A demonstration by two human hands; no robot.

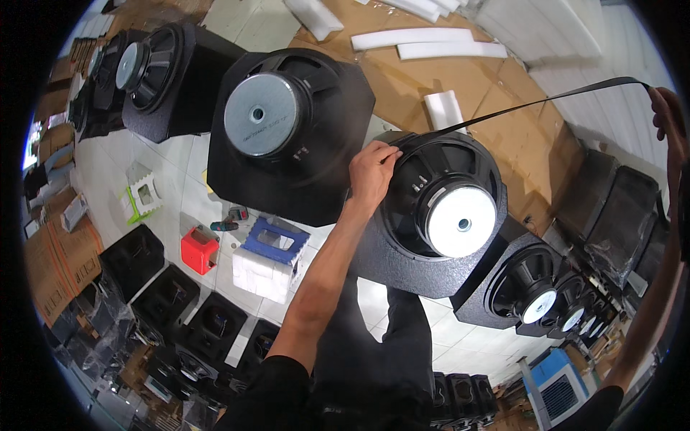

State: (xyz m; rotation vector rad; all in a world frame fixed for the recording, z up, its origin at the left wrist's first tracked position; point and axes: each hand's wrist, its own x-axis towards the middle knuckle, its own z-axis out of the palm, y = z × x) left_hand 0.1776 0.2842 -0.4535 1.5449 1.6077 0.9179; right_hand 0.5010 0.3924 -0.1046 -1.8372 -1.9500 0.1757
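The black strip [607, 83] has one end hidden in the right hand [668, 118]; by the left hand [371, 172], its other end is too small to tell.

Bright light from above; the right speaker's magnet [447, 233] glares almost pure white. Soft shadows fall on the cardboard [514, 154]. Faint haze dulls the middle; far left and right, shapes bend, blurring toward black corners.

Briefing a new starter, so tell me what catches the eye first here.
The glaring magnet on the loudspeaker driver right of center comes first. Next, the black strip stretching from near the left hand, at that driver, to the raised right hand at far right. Then, at center left, the red plastic stool.
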